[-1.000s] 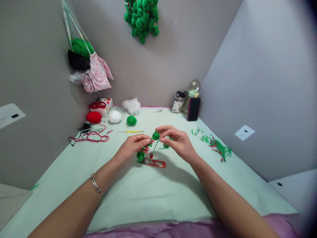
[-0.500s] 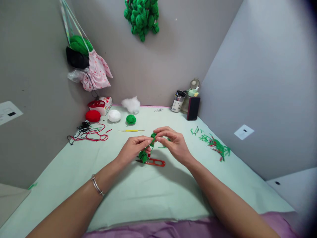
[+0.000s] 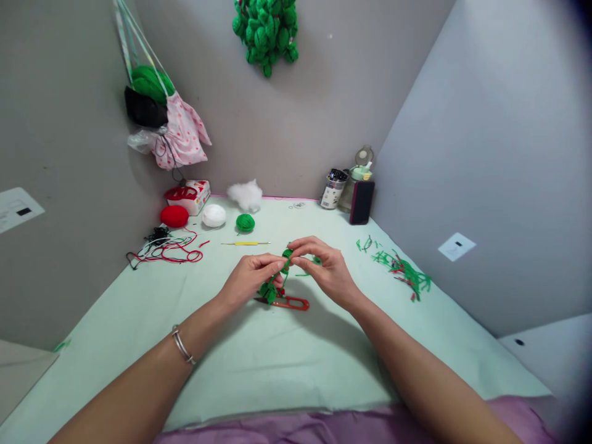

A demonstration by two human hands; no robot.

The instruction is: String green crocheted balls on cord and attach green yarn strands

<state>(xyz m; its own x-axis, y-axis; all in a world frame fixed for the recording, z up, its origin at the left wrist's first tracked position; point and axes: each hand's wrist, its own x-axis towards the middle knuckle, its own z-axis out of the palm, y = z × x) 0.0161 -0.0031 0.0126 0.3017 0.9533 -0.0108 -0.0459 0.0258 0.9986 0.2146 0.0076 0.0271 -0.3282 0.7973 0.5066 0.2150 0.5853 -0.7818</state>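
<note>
My left hand (image 3: pixel 250 279) and my right hand (image 3: pixel 324 266) meet over the middle of the pale green table cloth (image 3: pixel 259 357). Both pinch a small green crocheted piece (image 3: pixel 287 254) with a green strand. More green crocheted bits (image 3: pixel 268 290) with a touch of red hang below my left fingers. Red-handled snips (image 3: pixel 289 302) lie on the cloth just under my hands. A silver bracelet (image 3: pixel 182 346) sits on my left wrist.
Red (image 3: pixel 174 216), white (image 3: pixel 214 215) and green (image 3: pixel 245 222) yarn balls, a yellow crochet hook (image 3: pixel 245 243), tangled red cords (image 3: pixel 166 250), white stuffing (image 3: pixel 245 193), a cup of tools (image 3: pixel 333 189), a dark phone (image 3: pixel 361 202), yarn scraps (image 3: pixel 404 271). Green crochet cluster (image 3: pixel 266 31) and bags (image 3: pixel 171 132) hang on walls.
My hands have drawn closer together and slightly toward me. The green piece, held flat and open a second ago, is now bunched between my fingertips.
</note>
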